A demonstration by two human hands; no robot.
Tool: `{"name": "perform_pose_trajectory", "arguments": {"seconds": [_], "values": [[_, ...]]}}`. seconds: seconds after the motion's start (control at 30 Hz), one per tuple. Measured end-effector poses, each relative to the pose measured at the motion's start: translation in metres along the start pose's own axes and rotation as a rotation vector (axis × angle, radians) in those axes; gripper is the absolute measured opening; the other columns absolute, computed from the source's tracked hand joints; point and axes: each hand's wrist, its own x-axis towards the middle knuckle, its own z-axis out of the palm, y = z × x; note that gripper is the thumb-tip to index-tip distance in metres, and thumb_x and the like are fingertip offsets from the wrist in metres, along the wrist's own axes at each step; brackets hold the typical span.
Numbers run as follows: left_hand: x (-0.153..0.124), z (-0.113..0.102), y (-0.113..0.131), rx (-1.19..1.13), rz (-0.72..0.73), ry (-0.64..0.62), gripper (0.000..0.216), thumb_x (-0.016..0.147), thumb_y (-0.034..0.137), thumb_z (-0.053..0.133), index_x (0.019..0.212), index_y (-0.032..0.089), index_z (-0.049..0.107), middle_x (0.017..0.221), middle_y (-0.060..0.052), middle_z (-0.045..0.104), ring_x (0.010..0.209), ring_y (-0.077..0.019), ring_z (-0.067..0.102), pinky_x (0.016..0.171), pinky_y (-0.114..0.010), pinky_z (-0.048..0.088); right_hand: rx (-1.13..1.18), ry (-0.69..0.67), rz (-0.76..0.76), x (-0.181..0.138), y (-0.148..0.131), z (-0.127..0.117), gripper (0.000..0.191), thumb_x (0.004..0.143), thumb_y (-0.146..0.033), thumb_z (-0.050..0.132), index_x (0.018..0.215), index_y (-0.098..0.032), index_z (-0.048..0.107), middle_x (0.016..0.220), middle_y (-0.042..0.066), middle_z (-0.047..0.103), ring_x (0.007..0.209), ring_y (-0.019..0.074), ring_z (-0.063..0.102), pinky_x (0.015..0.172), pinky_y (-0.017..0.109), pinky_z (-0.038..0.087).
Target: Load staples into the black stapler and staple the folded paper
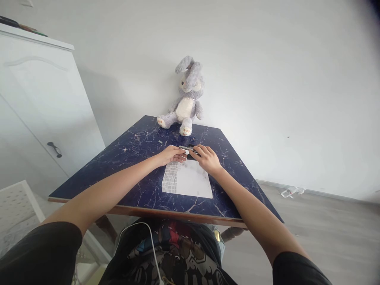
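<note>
Over the far edge of a sheet of paper, both my hands are on a small black-and-silver stapler, which looks hinged apart. My right hand grips its black body from the right, fingers curled over the top. From the left, my left hand pinches the silver end, with its lower fingers tucked underneath. The fingers hide much of the stapler. The white paper lies flat below the hands, with a grey brick-like pattern along its left side and some faint marks.
A dark blue marbled table carries everything. At its back, a grey plush rabbit leans on the wall. A small pale piece lies left of the hands. A white cabinet stands at left; a white cable lies on the floor.
</note>
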Motion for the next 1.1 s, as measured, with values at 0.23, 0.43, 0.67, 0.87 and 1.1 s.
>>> {"name": "perform_pose_trajectory", "arguments": {"seconds": [0.23, 0.43, 0.67, 0.87, 1.1], "values": [[0.001, 0.000, -0.003, 0.132, 0.220, 0.192, 0.026, 0.094, 0.037, 0.079, 0.098, 0.012, 0.073, 0.102, -0.016, 0.082, 0.074, -0.0178, 0.078, 0.063, -0.026, 0.062, 0.609, 0.163, 0.495, -0.007, 0.014, 0.015, 0.036, 0.084, -0.017, 0.064, 0.117, -0.020, 0.078, 0.115, 0.010, 0.073, 0.096, 0.0239, 0.071, 0.084, 0.035, 0.058], [-0.003, -0.003, 0.001, 0.399, 0.581, 0.388, 0.032, 0.100, 0.047, 0.068, 0.114, 0.017, 0.067, 0.117, -0.013, 0.080, 0.093, -0.0208, 0.080, 0.066, -0.024, 0.061, 0.895, -0.097, 0.545, -0.013, 0.025, 0.016, 0.022, 0.078, -0.030, 0.078, 0.095, -0.016, 0.077, 0.078, -0.001, 0.071, 0.069, 0.0166, 0.061, 0.067, 0.027, 0.047], [-0.010, 0.004, 0.000, 0.630, 0.641, 0.290, 0.038, 0.100, 0.043, 0.065, 0.128, 0.019, 0.075, 0.112, -0.010, 0.081, 0.094, -0.0207, 0.079, 0.076, -0.026, 0.062, 0.967, -0.188, 0.388, -0.004, 0.014, 0.008, 0.029, 0.079, -0.027, 0.082, 0.106, -0.016, 0.079, 0.096, 0.004, 0.080, 0.082, 0.0209, 0.072, 0.078, 0.031, 0.053], [-0.020, 0.009, 0.000, 0.891, 0.759, 0.210, 0.040, 0.104, 0.038, 0.059, 0.137, 0.024, 0.075, 0.123, -0.009, 0.080, 0.093, -0.0191, 0.075, 0.081, -0.028, 0.059, 0.999, -0.089, 0.334, -0.004, 0.011, 0.010, 0.046, 0.093, -0.040, 0.078, 0.133, -0.018, 0.072, 0.116, 0.011, 0.079, 0.097, 0.0232, 0.075, 0.089, 0.037, 0.060], [-0.026, 0.015, -0.002, 0.982, 0.745, 0.126, 0.032, 0.099, 0.035, 0.068, 0.129, 0.027, 0.076, 0.115, -0.009, 0.081, 0.094, -0.0207, 0.075, 0.092, -0.031, 0.056, 0.929, 0.197, 0.267, 0.004, 0.014, -0.006, 0.043, 0.099, -0.046, 0.074, 0.135, -0.022, 0.072, 0.120, 0.013, 0.072, 0.105, 0.0238, 0.070, 0.090, 0.041, 0.062]]}}
